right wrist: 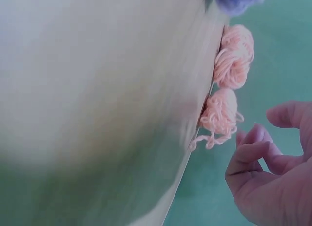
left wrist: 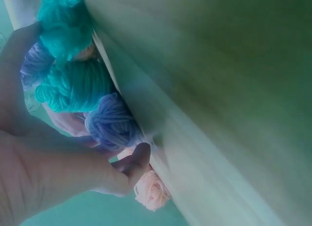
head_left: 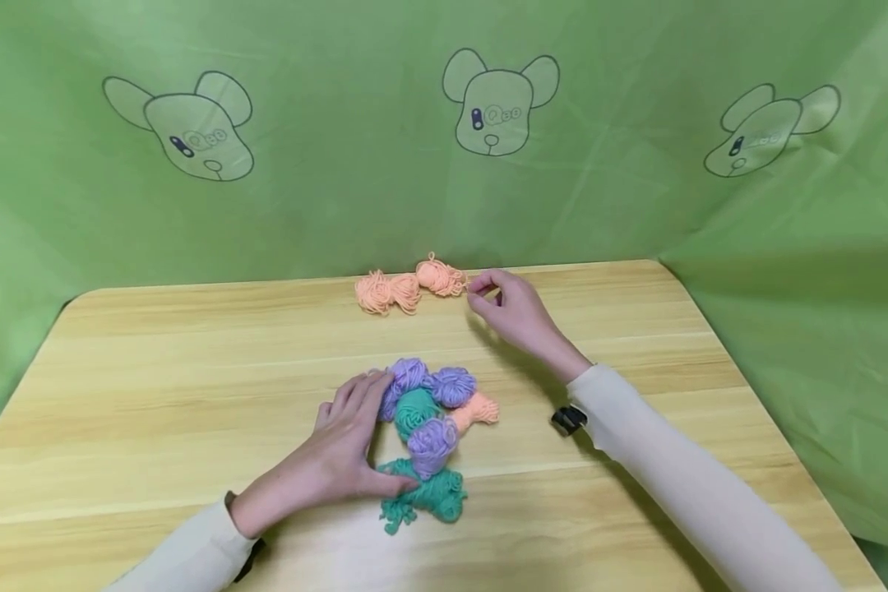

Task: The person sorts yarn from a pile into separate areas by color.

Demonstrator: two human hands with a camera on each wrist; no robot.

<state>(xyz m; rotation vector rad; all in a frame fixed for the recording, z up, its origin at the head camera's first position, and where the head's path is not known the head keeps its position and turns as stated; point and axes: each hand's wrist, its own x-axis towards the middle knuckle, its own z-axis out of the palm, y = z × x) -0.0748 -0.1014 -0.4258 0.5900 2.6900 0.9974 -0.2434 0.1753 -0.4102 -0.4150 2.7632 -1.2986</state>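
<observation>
Fingers (head_left: 367, 396) of the left hand (head_left: 336, 448) touch a round, stringy purple yarn ball (head_left: 410, 372).

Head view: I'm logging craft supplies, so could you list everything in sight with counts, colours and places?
Far yarn bundles: two, peach, near the table's back edge
Near peach yarn bundle: one, peach, right side of the mixed pile
Purple yarn bundles: at least three, purple, in the pile
Green yarn bundles: at least two, green, in the pile; overlap hides the exact count
Table: one, light wood-grain, under the yarn
Cloth: count unclear, green, behind and beside the table
Animal-head drawings: three, dark outlines, on the cloth
Sleeves: two, off-white, on the forearms
Left hand: one, bare, at the pile's left side
Right hand: one, bare, right of the far bundles
</observation>
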